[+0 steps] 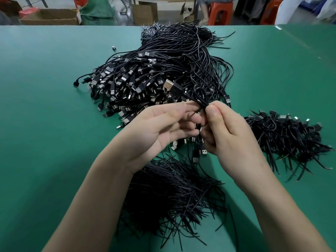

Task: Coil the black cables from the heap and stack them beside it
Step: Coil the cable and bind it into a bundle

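— Bare forearms (94,197) come in from the bottom edge, nearest the lens. Largest item?
— Green table (45,106), filling most of the frame. Past its far edge, along the top: cardboard box (51,17) upper left, orange stools (220,11) upper right.
— On the table?
— Centre to upper centre, the heap (154,73) of black cables. USB plugs are massed on its left side and bare tails run toward the top.
— Next in size?
— Bundle of thin black strands (172,193), lower centre, partly under the wrists (ties or cut wire, cannot tell). Then the stack (287,135) of coiled cables, right centre, lying apart from the heap.
— Hands?
— Both raised over the heap's near edge, centre frame. Palm up, the left hand (160,130) has its fingers mostly extended, their tips pinching one cable (199,91). Thumb and curled fingers of the right hand (231,139) grip that same cable just under its loops.
— The cable?
— Folded into short loops that stand above the fingers. Its plug (171,86) juts to the upper left.
— Smallest?
— Stray connector (113,48) on bare table, upper left of the heap.
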The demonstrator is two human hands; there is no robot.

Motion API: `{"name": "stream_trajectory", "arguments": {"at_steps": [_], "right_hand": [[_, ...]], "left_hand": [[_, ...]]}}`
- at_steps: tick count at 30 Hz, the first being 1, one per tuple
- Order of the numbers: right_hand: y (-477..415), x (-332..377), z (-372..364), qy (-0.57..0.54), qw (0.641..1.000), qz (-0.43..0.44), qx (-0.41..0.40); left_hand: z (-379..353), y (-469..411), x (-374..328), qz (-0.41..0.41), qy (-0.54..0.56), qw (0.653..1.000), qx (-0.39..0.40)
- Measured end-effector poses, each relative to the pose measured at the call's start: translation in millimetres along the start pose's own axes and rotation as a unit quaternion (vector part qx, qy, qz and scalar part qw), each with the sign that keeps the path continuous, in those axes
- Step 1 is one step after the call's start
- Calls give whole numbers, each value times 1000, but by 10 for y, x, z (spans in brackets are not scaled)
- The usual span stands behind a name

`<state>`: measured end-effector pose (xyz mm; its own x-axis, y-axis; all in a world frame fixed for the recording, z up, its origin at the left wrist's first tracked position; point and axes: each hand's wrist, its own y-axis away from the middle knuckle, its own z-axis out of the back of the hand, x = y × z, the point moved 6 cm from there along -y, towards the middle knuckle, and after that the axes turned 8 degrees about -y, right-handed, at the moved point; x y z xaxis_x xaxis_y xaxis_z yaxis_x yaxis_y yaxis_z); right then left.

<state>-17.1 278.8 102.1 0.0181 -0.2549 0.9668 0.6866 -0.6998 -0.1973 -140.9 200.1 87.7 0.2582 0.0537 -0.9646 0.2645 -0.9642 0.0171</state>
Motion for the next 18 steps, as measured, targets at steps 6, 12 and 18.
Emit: {"name": "stream_trajectory", "arguments": {"at_steps": [6, 12, 18], "right_hand": [[68, 42, -130, -151, 985, -60, 48], [127, 114, -223, -199, 971, -93, 98], [89, 145, -153, -124, 987, -63, 83]], "left_hand": [[53, -29, 93, 19, -8, 999, -30], [42, -37, 97, 6, -28, 999, -27], [-57, -46, 51, -43, -36, 998, -1]]}}
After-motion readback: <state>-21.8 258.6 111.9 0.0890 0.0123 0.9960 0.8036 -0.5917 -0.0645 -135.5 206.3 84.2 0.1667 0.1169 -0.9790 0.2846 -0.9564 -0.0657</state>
